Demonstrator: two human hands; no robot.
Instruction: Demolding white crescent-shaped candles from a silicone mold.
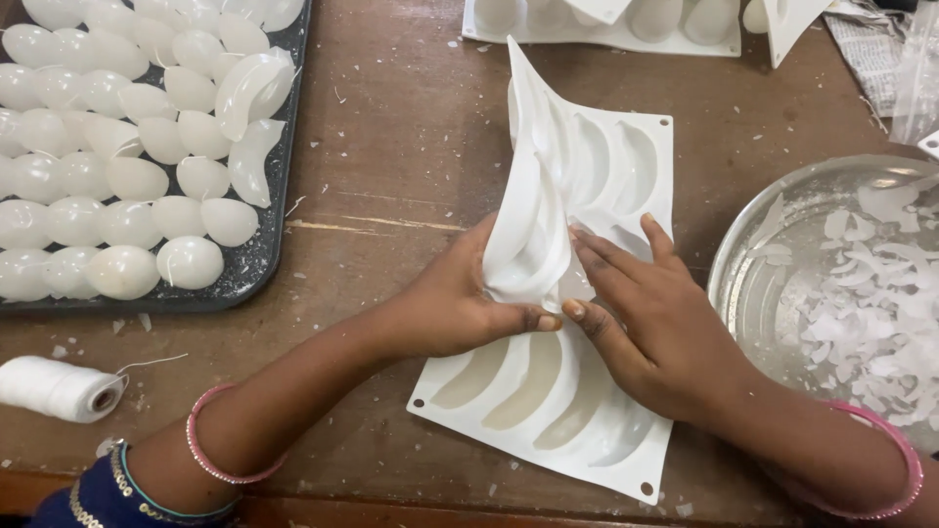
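Now, left hand: my left hand (pixel 452 305) is clenched on the folded-up edge of the white mould (pixel 572 323), thumb pressed along the crease.
Right hand: my right hand (pixel 653 323) grasps the same fold from the other side, fingers spread flat over the mould's curved hollows and thumb meeting my left thumb.
Mould: it lies on the desk (pixel 391 147) right in front of me; its middle is bent upward into a tall peak between my hands, while the near end stays flat with crescent hollows holding pale filling.
Tray: a dark tray (pixel 256 266) sits at the far left, well apart from the mould, packed with rows of glossy white egg-shaped pieces (pixel 127 181) and a few crescent ones (pixel 252 156).
Bowl: a round metal bowl (pixel 748 264) stands just right of my right hand, holding thin white flakes (pixel 880 313).
Thread: a spool of white thread (pixel 59 388) lies near my left forearm, its loose end trailing.
Farther off: another white mould (pixel 606 24) rests at the desk's far edge, with newspaper (pixel 866 54) beside it.
In the way: nothing lies between my hands and the mould.
Surface: the desk is worn brown wood, scratched and dotted with white crumbs.
Wrists: pink bangles (pixel 210 445) circle both.
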